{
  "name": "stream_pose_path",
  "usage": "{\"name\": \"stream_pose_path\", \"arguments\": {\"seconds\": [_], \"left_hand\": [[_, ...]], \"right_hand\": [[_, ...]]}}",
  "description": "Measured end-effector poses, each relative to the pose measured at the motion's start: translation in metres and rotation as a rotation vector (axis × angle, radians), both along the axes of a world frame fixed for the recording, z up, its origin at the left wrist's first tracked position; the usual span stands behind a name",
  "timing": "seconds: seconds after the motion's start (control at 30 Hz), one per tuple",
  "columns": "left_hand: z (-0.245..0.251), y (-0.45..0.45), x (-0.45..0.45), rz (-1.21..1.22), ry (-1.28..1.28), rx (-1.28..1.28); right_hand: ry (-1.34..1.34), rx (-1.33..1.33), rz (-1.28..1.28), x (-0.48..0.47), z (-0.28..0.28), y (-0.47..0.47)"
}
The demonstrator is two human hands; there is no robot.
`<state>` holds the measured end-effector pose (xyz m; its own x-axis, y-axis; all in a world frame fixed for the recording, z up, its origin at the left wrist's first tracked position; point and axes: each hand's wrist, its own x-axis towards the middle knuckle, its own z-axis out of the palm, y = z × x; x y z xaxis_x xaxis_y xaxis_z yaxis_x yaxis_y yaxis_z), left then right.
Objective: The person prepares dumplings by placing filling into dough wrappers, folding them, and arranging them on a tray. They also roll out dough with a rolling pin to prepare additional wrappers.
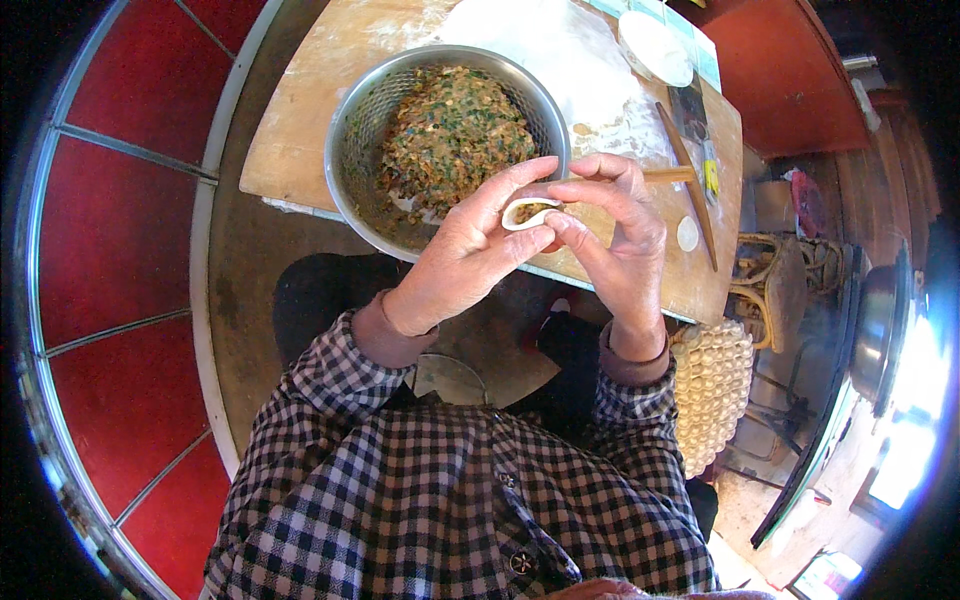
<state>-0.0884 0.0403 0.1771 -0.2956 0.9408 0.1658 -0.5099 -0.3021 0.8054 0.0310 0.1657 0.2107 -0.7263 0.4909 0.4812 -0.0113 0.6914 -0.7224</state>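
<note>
Over the near edge of the table, a round dumpling wrapper [517, 223] is folded into a cup around a little filling [529, 213]. My left hand [469, 240] cradles one side of it, and my right hand [619, 225] pinches the other side with thumb and fingers. Wooden chopsticks [669, 175] stick out past my right hand; whether that hand grips them is hidden. Just beyond my left hand stands a large stainless steel bowl [352, 184], holding a mound of chopped green and brown filling [457, 135] with one side scraped down.
A wooden board [292, 127] dusted with white flour [540, 60] covers the table. On its right lie a rolling pin [694, 199], a flat dough round [687, 233], a yellow-handled cutter [710, 172] and a white bowl [660, 52]. Stacked egg trays [712, 397] and a chair [776, 292] stand at right.
</note>
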Motion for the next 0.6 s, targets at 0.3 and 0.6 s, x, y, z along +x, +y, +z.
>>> {"name": "stream_pose_path", "arguments": {"seconds": [0.3,0.6], "left_hand": [[-0.004,0.001,-0.002,-0.033,-0.038,0.011],[-0.012,0.000,-0.001,0.107,0.229,-0.020]], "right_hand": [[-0.068,0.129,0.023,0.003,0.002,0.002],[-0.082,0.130,0.042,0.000,0.001,-0.005]]}}
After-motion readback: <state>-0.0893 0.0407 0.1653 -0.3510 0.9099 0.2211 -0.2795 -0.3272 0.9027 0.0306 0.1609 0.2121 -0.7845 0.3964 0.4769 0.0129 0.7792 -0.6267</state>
